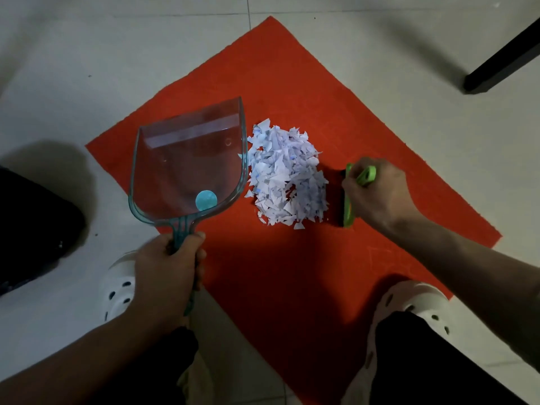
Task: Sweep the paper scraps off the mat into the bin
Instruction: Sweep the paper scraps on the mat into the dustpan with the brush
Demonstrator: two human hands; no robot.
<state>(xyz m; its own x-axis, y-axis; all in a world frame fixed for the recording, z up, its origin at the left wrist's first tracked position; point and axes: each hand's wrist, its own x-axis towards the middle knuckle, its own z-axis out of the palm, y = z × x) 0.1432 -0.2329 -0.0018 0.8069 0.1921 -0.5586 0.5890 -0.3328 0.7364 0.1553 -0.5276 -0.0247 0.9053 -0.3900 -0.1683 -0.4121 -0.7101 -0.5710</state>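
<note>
Both hands were seen closed around tools above an orange-red mat (292,273) spread on a pale tiled floor (87,54). At the far left a dark object (32,226), too dim to be identified, was partly shown on the floor. The left hand (168,270) was wrapped around the teal handle of a clear plastic dustpan (187,165), which was held over the mat's left corner with its open mouth turned away from the person and its right wall just touching the paper scraps (287,176). A round blue sticker was seen near the pan's handle end. The scraps were gathered into one white heap at the mat's middle, between the pan and a green hand brush (349,197). The brush was set on the mat just right of the heap and was gripped from above by the right hand (380,194), fingers curled round its handle. White perforated clogs (415,299) were visible below, and a black furniture leg (502,57) at the upper right.
</note>
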